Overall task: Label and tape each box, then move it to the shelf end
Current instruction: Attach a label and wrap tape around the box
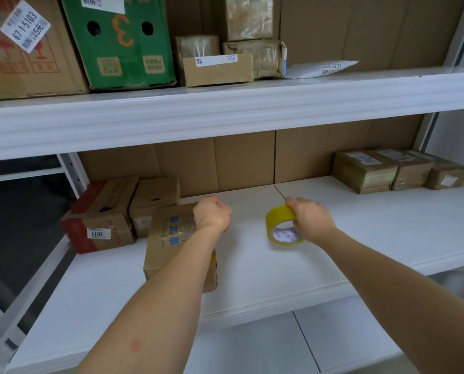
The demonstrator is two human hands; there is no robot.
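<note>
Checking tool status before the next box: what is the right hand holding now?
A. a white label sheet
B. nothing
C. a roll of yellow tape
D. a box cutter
C: the right hand grips the roll of yellow tape, which stands on edge on the white shelf.

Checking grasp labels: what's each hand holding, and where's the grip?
Right hand grips the yellow tape roll over its outer rim. Left hand is fisted by the brown cardboard box; holds nothing visible.
</note>
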